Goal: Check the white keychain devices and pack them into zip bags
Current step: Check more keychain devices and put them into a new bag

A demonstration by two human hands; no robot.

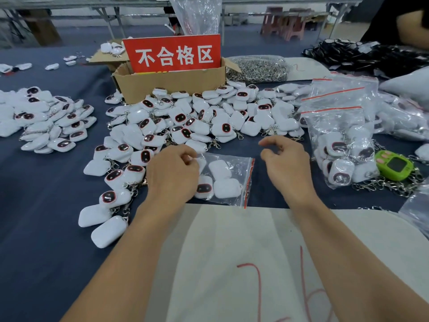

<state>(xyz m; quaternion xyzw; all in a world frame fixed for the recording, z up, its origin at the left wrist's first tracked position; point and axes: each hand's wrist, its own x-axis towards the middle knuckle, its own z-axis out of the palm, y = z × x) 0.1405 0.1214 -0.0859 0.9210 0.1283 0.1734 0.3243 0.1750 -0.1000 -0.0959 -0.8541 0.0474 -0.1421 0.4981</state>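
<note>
Navy cloth covers the surface (46, 228), and a clear zip bag (228, 168) lies flat on it in the middle of the view, its red seal strip turned toward 3 o'clock. At least four white devices show inside it, one of them face up. The left hand (173, 173) sits at the bag's 9 o'clock edge, fingers curled and pinching the plastic there. The right hand (287, 163) hovers at the bag's 3 o'clock side, fingers loosely bent, holding nothing and not touching the bag.

Loose white keychain devices (197, 122) are heaped from 9 to 12 o'clock of the bag, reaching a cardboard box (171, 82) that carries a red sign (173, 54). Filled bags (341, 145) stand at 2 o'clock, with a green gadget (394, 165) just beside them. A white sheet (232, 252) with red marks lies at 6 o'clock under both forearms.
</note>
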